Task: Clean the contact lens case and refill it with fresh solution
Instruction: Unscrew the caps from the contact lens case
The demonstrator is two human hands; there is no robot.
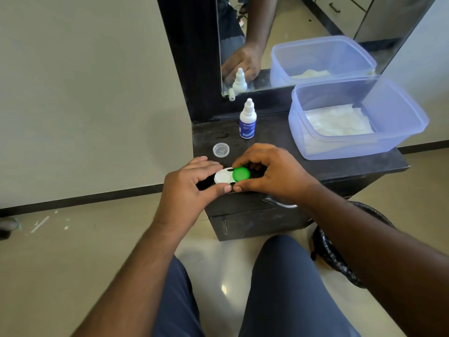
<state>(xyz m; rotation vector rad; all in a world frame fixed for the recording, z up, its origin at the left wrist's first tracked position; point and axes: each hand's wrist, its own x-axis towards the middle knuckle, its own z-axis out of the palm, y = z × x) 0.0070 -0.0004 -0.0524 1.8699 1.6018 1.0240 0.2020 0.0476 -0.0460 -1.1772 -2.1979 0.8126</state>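
Head view: solution bottle [247, 120], tissue tub [398, 142] behind fingers [239, 164] grasping green cap [241, 174].

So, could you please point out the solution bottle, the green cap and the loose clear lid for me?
solution bottle [247, 122]: head view, on its blue label.
green cap [241, 174]: head view, on its top face.
clear lid [221, 150]: head view, on its centre.

Left grip [194, 177] pinching — right grip [269, 171] curled, pinching.
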